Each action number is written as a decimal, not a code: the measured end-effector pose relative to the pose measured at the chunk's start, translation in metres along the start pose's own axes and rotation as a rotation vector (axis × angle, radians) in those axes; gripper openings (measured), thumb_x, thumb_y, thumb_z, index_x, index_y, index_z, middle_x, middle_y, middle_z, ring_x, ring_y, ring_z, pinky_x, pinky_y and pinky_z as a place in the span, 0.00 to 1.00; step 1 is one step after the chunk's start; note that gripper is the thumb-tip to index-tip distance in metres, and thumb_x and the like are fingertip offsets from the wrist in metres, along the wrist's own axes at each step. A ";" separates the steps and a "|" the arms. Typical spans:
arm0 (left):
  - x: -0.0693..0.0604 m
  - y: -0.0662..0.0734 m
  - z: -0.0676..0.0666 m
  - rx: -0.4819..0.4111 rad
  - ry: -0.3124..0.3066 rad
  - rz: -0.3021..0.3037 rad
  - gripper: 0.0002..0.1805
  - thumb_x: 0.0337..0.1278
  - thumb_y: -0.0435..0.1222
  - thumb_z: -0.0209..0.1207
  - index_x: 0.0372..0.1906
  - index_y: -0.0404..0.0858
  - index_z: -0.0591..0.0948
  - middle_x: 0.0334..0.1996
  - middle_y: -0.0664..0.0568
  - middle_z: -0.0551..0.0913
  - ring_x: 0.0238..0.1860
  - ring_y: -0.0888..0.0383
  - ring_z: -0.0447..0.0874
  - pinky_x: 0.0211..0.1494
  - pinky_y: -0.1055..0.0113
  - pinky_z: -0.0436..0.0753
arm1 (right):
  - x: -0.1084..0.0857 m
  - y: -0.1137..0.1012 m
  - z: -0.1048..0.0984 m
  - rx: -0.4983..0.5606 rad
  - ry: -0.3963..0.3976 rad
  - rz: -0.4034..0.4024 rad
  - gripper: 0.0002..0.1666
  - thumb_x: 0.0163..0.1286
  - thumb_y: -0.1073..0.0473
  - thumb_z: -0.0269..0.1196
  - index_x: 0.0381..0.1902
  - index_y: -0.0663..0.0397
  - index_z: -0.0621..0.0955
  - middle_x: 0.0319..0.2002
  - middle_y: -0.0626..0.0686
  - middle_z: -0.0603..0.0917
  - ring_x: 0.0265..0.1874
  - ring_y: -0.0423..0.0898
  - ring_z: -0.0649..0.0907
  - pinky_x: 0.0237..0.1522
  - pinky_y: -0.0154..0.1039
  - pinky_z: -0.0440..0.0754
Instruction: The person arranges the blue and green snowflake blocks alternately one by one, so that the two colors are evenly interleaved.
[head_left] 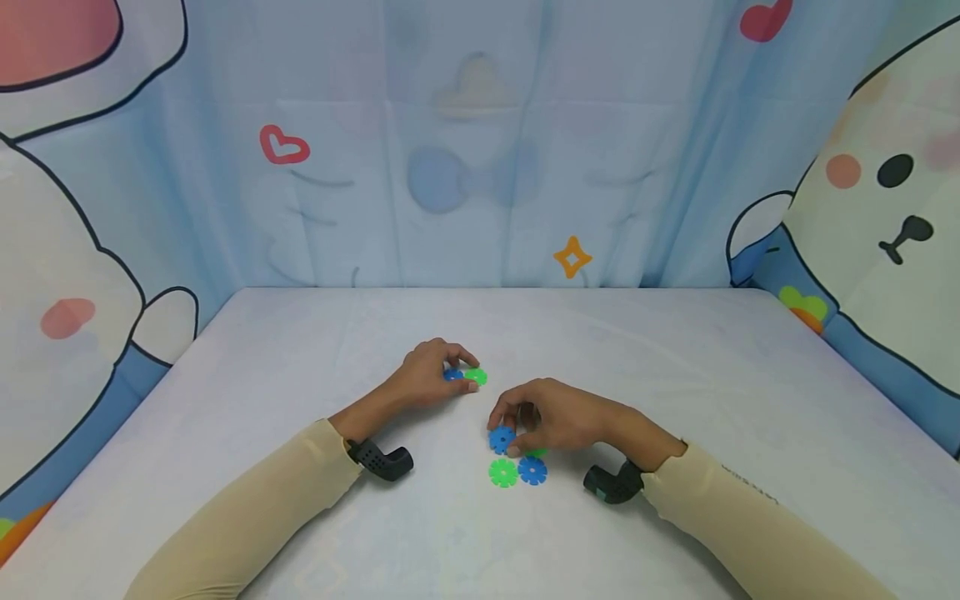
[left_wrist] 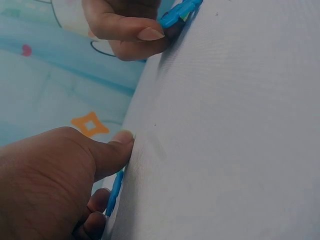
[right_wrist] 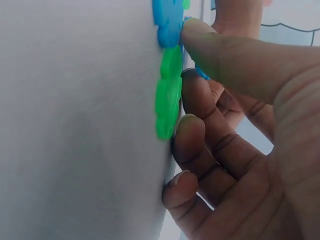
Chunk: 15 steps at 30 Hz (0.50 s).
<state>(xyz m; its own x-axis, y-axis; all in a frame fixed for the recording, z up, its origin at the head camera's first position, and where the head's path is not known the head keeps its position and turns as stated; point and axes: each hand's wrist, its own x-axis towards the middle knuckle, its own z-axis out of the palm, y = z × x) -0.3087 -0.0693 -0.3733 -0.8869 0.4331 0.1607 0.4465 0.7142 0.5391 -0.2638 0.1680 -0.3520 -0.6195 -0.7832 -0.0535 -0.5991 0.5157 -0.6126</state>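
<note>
My left hand (head_left: 437, 372) rests low on the table, its thumb and index finger on either side of a green notched plastic disc (head_left: 477, 377). Beneath those fingers lies a blue notched disc (head_left: 453, 374), seen edge-on (left_wrist: 115, 194) in the left wrist view. My right hand (head_left: 558, 414) pinches another blue notched disc (head_left: 502, 439), tilted up off the table, between thumb and fingers. A green disc (head_left: 537, 452) lies partly hidden under that hand. Just in front are a flat green disc (head_left: 503, 472) and a flat blue disc (head_left: 532, 471).
A white-covered table (head_left: 645, 350) spreads around both hands. Behind it hangs a light blue curtain (head_left: 472, 242) with printed hearts and cartoon animals. Black wrist devices sit on the left (head_left: 382, 461) and right (head_left: 615, 483) arms.
</note>
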 end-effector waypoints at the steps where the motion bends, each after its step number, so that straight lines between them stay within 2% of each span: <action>1: 0.000 0.000 0.000 0.002 -0.001 0.002 0.17 0.56 0.46 0.67 0.50 0.47 0.85 0.46 0.46 0.81 0.50 0.50 0.77 0.57 0.52 0.73 | 0.000 0.000 0.000 -0.001 -0.001 0.000 0.14 0.60 0.55 0.72 0.44 0.36 0.84 0.34 0.41 0.81 0.33 0.40 0.77 0.38 0.33 0.76; 15: 0.001 -0.003 0.002 -0.001 0.011 0.009 0.16 0.56 0.45 0.68 0.49 0.49 0.85 0.45 0.48 0.81 0.50 0.51 0.78 0.57 0.52 0.73 | -0.002 0.002 -0.003 -0.009 -0.021 -0.012 0.17 0.60 0.51 0.73 0.47 0.37 0.85 0.36 0.40 0.83 0.33 0.38 0.78 0.38 0.32 0.77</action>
<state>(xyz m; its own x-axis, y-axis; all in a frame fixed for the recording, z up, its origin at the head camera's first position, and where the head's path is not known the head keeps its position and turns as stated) -0.3104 -0.0699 -0.3761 -0.8839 0.4337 0.1748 0.4546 0.7093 0.5387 -0.2650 0.1713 -0.3509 -0.6017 -0.7963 -0.0627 -0.6109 0.5094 -0.6061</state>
